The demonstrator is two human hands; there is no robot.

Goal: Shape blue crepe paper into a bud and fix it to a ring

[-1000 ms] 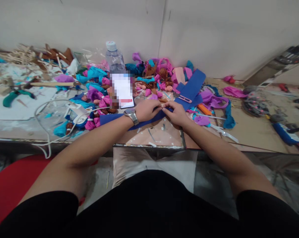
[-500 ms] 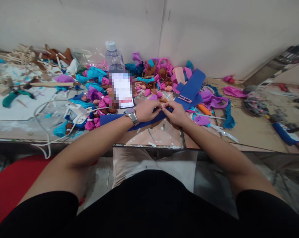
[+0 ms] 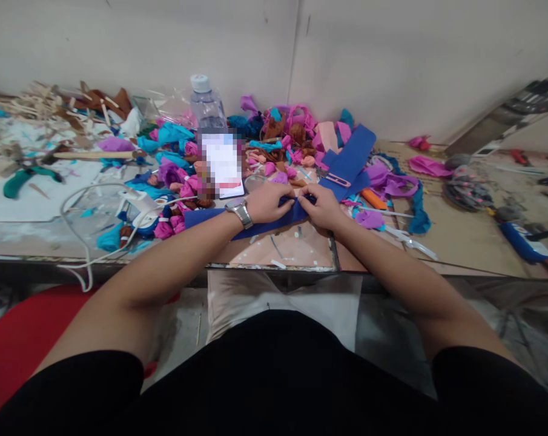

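Observation:
A long dark-blue crepe paper strip [image 3: 205, 216] runs from the left under my left wrist to my fingertips. My left hand [image 3: 270, 203] pinches its right part between thumb and fingers. Close beside it, my right hand [image 3: 321, 206] grips the end of the same strip, fingers curled and a slight gap between the two hands. Small folds show in the strip there; the fingertips partly hide them. Beyond my right hand lie wider blue paper pieces [image 3: 353, 157] with a pink-handled cutter [image 3: 337, 179] on them.
A phone [image 3: 223, 163] leans before a plastic bottle [image 3: 207, 106]. Crumpled coloured paper pieces [image 3: 174, 136] are heaped along the wall. A white cable [image 3: 76, 194], green-handled pliers [image 3: 17, 181], an orange-handled tool [image 3: 372, 198] and a blue tool [image 3: 523, 241] lie on the table.
My hands have parted slightly at the fingertips, and more of the blue strip shows between them, with folds in it. Both hands keep hold of it.

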